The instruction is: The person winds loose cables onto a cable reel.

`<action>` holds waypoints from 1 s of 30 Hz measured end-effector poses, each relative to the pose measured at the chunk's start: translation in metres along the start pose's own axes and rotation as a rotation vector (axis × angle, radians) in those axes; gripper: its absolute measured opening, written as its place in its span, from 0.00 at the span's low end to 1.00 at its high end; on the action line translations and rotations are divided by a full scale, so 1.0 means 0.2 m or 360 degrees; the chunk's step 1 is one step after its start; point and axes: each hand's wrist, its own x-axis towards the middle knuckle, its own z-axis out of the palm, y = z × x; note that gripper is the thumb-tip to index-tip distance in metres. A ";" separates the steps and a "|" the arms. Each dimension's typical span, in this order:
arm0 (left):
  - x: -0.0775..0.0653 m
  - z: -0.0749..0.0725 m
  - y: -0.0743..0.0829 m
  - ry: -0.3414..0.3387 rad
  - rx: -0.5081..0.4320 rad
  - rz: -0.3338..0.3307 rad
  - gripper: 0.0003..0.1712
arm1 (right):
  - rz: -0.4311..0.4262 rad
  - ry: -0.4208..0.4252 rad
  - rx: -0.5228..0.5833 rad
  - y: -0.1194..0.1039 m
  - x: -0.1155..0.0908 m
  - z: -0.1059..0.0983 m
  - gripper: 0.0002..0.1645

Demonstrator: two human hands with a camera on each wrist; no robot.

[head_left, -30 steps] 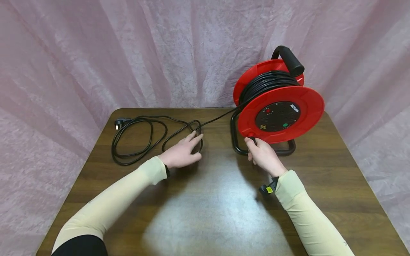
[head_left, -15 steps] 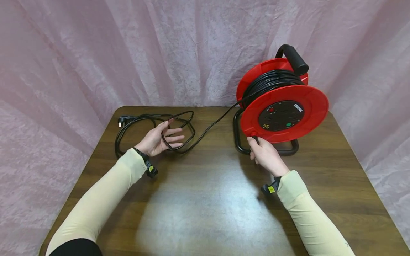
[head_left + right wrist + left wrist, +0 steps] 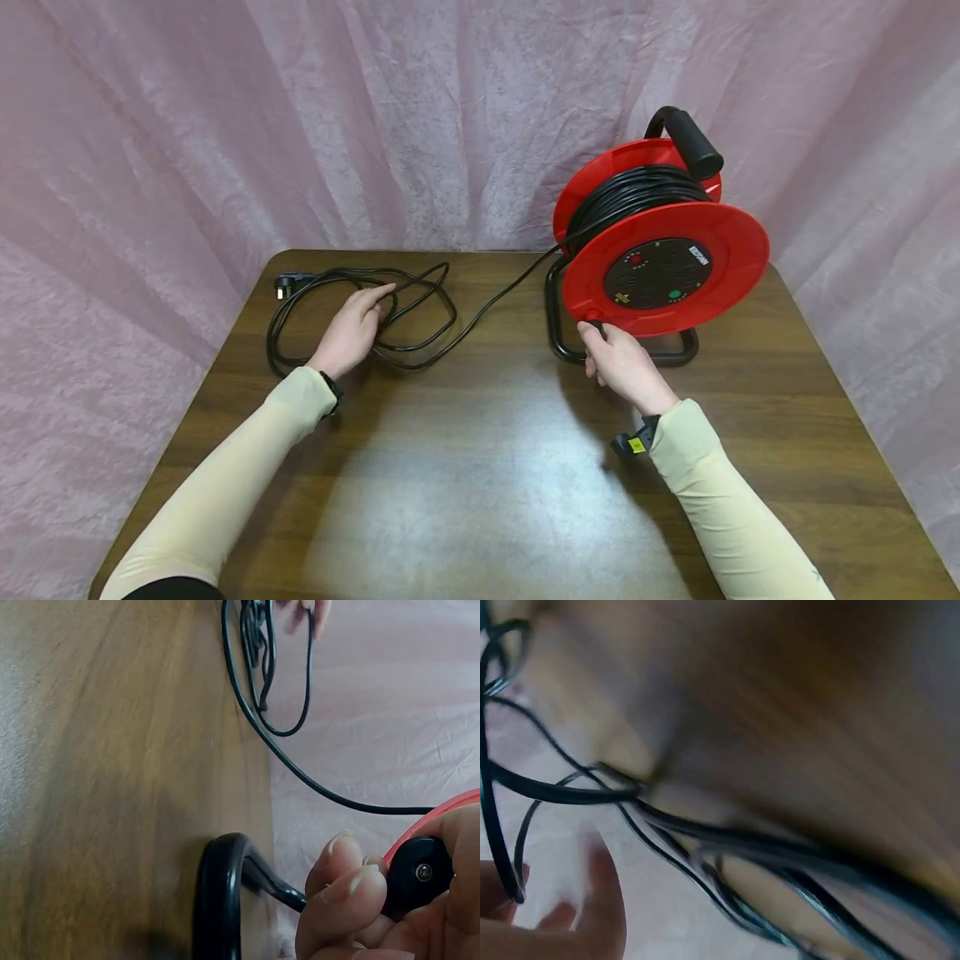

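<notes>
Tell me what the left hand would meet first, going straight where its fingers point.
The left hand would likely meet the loose loops of black cable just ahead; exact depth is unclear.

A red cable reel (image 3: 720,250) stands upright on its black tubular frame (image 3: 557,325), just beyond the right hand (image 3: 622,364), its black centre panel (image 3: 657,273) marked in red, green and yellow. The crank knob (image 3: 421,870), black with a screw in its end, sits in that hand's curled fingers. Black cable fills the drum, and a loose length (image 3: 510,287) slants down between the hands into overlapping loops around the left hand (image 3: 351,329), one touching its fingers. The black plug (image 3: 285,287) lies beyond that hand, to its left.
</notes>
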 end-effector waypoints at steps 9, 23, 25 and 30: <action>-0.02 -0.02 -0.08 0.0054 0.1069 0.1224 0.23 | -0.0021 -0.0012 0.0008 -0.06 -0.01 -0.03 0.41; -0.12 0.00 -0.14 -0.0192 0.0839 0.1164 0.29 | -0.0031 -0.0057 0.0047 -0.10 -0.01 -0.04 0.44; -0.13 0.00 -0.16 -0.0143 0.0802 0.1153 0.27 | -0.0040 -0.0068 0.0060 -0.11 -0.01 -0.04 0.43; -0.15 -0.01 -0.17 -0.0110 0.0775 0.1210 0.16 | -0.0062 -0.0073 0.0054 -0.15 -0.02 -0.06 0.42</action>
